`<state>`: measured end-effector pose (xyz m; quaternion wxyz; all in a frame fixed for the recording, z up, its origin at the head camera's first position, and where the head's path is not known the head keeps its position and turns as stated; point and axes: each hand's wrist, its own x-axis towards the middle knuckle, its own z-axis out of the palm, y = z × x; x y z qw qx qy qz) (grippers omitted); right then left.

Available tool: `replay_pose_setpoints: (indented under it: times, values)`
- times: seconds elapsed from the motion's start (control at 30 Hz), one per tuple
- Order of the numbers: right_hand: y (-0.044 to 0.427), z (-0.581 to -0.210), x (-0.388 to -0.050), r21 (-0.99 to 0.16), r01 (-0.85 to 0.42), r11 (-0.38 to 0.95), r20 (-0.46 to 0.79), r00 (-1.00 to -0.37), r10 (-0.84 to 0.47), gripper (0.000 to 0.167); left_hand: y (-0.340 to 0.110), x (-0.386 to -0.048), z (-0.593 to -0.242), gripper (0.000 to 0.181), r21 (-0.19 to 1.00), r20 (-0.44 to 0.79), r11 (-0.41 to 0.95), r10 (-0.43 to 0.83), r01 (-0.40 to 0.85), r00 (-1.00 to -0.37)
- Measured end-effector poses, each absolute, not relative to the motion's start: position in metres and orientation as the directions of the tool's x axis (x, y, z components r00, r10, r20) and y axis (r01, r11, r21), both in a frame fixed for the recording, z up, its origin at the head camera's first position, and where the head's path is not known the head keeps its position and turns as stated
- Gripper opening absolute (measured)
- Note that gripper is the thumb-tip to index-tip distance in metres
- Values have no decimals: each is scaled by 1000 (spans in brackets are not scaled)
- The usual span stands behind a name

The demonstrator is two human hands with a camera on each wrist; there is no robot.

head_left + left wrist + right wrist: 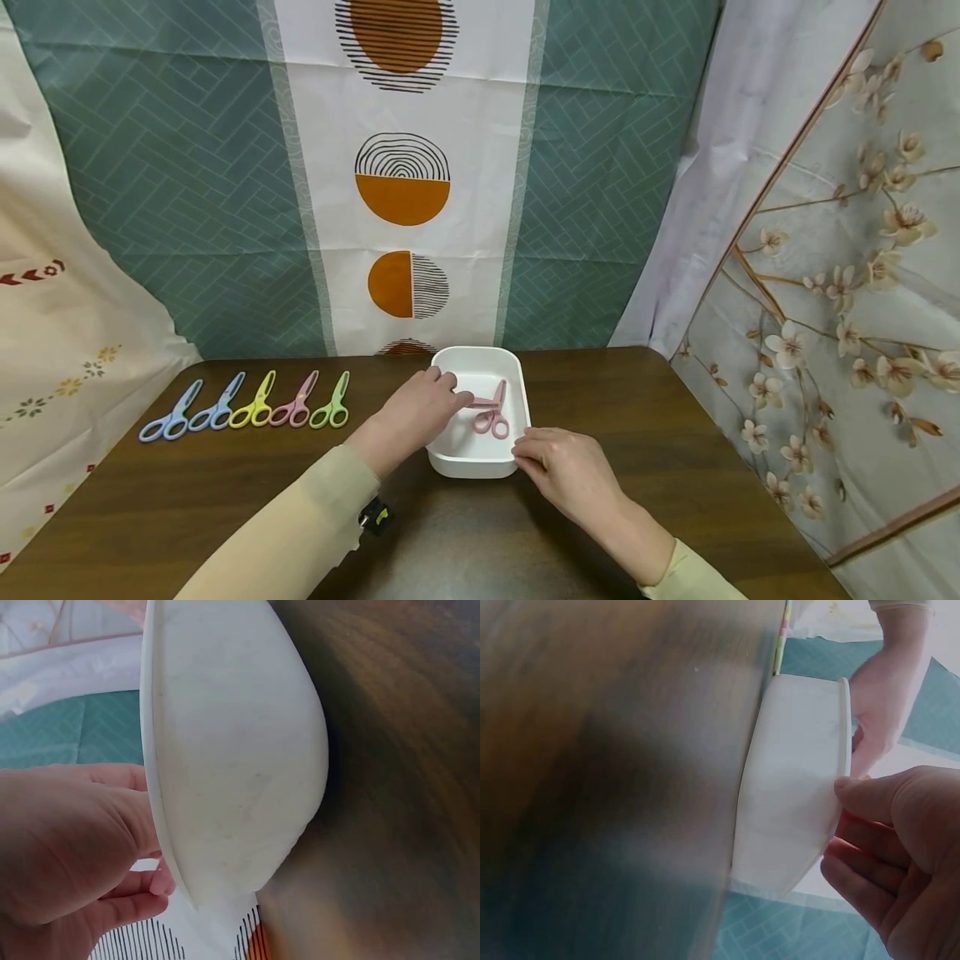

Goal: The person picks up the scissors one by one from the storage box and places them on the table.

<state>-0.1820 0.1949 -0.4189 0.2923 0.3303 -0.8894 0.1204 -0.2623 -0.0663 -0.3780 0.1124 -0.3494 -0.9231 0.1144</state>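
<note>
A white plastic bin [480,469] stands on the table, with pink scissors [492,422] lying inside, loops toward me. My left hand [422,412] reaches over the bin's left rim. Its fingertips pinch a pink scissors part that points right across the lying pair; I cannot tell whether this is a second pair. The left wrist view shows the bin's outer wall [240,750] beside that hand [75,847]. My right hand [567,467] grips the near right rim, thumb outside. In the right wrist view, that thumb [874,796] presses the bin's wall [791,772].
Left of the bin lies a row of scissors: blue [174,417], lighter blue [219,407], yellow [255,406], pink [295,406] and green [332,406]. A dark wooden table [637,450] bears everything. Patterned curtains [615,208] hang behind and at both sides.
</note>
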Motion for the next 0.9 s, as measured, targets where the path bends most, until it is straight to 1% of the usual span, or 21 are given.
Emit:
replay_pose_setpoints:
  times: [0.1, 0.23, 0.4, 0.5, 0.63, 0.8, 0.9]
  values:
    - [195, -419, -182, -25, -660, 751, 602, -610, -515, 18, -73, -259, -380, 43, -267, 191, 749, 658, 607, -728]
    - [195, -419, -182, -28, -661, 750, 604, -609, -514, 18, -81, -254, -382, 41, -223, 302, 772, 636, 596, -710]
    - [194, -420, -181, -32, -663, 748, 605, -609, -513, 19, -90, -247, -383, 49, -166, 413, 822, 559, 544, -719]
    - [195, -421, -181, -39, -663, 747, 605, -611, -511, 19, -94, -243, -384, 49, -144, 460, 853, 507, 503, -729]
    - [195, -421, -182, -41, -666, 745, 604, -610, -513, 18, -102, -238, -387, 48, -104, 536, 873, 453, 477, -712]
    - [194, -420, -182, -47, -666, 744, 599, -615, -513, 17, -116, -231, -391, 50, -88, 591, 876, 429, 474, -683]
    - [194, -419, -182, -54, -665, 745, 595, -620, -511, 17, -125, -227, -396, 50, -86, 606, 883, 414, 461, -680]
